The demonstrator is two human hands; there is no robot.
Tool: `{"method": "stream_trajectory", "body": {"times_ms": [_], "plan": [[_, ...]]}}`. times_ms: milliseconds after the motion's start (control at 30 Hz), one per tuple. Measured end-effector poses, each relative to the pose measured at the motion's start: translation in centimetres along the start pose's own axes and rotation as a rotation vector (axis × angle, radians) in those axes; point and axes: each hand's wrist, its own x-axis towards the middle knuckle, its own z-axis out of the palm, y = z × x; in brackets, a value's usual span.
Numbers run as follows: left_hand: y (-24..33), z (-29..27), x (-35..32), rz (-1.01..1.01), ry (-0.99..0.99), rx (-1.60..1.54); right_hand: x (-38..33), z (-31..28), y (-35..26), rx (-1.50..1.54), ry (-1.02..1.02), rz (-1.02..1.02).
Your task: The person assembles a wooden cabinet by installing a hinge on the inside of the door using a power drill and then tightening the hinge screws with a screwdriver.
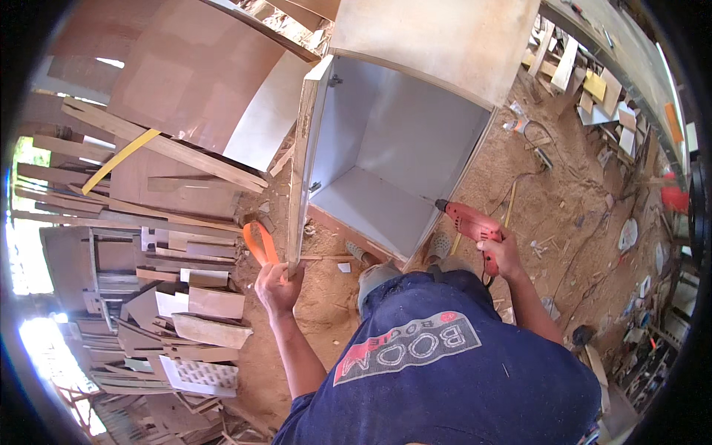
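Nearest the camera spreads the person's navy shirt [445,389], below and between the two hands. The left hand [279,288] grips the near end of a cabinet door [299,170]; an orange strip [256,237] loops up beside it, and I cannot tell whether those fingers pinch it too. If that grip loosens, the door could swing on its hinges [336,79]. Ahead of and between the hands sits the cabinet [415,133], its front uncovered, with the feet [440,245] close to its near edge; an uneven push might shift it onto the toes. The right hand [502,254] wraps the handle of a red drill [471,222], tip aimed leftward into the cabinet; contact is unclear. Slanted, one-handed pressure could make the tip skid and scratch the pale panel.

Counting from the left: beyond the left hand, overlapping boards [215,303], too many to number, and one yellow strip [122,159]; one orange strip; one door with two hinges visible; one cabinet; two feet; one drill; beyond the right hand, wood scraps [612,93], again uncountable.
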Motion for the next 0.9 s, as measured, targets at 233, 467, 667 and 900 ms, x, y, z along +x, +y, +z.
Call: {"method": "stream_trajectory", "body": {"times_ms": [233,467,667,900], "plan": [[2.1,0.8,-0.3,0.004,-0.109,0.022,-0.8,-0.8,1.0,0.045,0.007,-0.022],[2.8,2.0,-0.8,0.012,-0.158,-0.011,-2.2,-1.6,2.1,0.100,0.024,0.017],[5.7,3.9,-1.5,0.043,-0.204,-0.020,-3.0,-2.3,2.9,0.077,0.086,0.069],[9.1,8.3,-3.2,0.032,-0.286,-0.092,-3.9,-2.8,2.0,0.101,0.066,0.027]]}}
